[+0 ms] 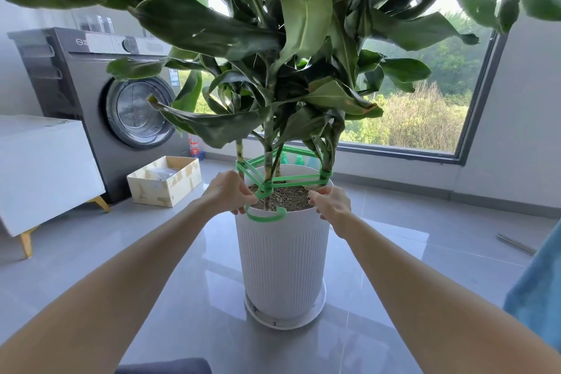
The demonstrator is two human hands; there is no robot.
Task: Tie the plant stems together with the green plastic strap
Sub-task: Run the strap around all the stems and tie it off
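Observation:
A tall leafy plant stands in a white ribbed pot (282,267) on the floor. Its thin stems (268,161) rise from the soil. A green plastic strap (291,178) runs from stem to stem just above the pot rim, wound round the front stem and the right stem. A loose curled end of the strap (267,217) hangs over the pot's front rim. My left hand (228,193) pinches the strap beside the front stem. My right hand (331,202) hovers at the right of the rim with curled fingers; whether it holds anything I cannot tell.
A grey washing machine (91,94) stands at the back left, with a white cabinet (42,167) and an open wooden box (165,181) in front of it. A large window (425,106) is behind the plant. Blue cloth (537,291) lies at the right edge.

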